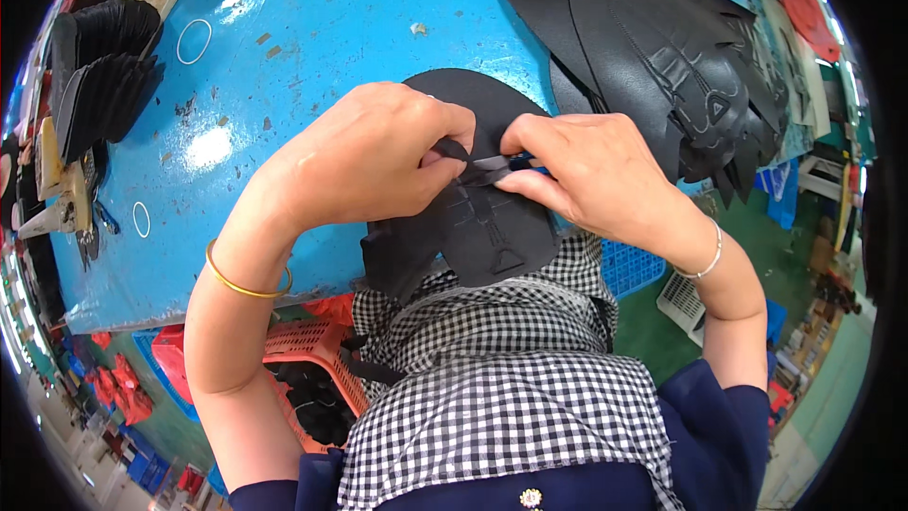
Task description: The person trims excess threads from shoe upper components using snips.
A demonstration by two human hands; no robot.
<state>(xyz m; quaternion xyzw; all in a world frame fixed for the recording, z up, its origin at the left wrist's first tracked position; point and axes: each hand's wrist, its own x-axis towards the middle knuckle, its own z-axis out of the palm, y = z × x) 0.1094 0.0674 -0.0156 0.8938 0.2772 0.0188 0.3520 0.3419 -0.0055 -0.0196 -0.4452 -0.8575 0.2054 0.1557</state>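
While pinching a fold of the black piece (511, 232) between the pressed-together fingers (459, 123) of the left hand (364, 156), gripping a small blue item (531, 166), mostly hidden, between the nearly closed fingers (537, 190) of the right hand (610, 168), just beside that fold. Holding the piece over the near edge of the blue counter (303, 57), partly above a black-and-white checked apron (501, 416). Working between a stack of black pieces (110, 99) at left and a heap of stitched black pieces (653, 57) at right, near an orange basket (310, 343).
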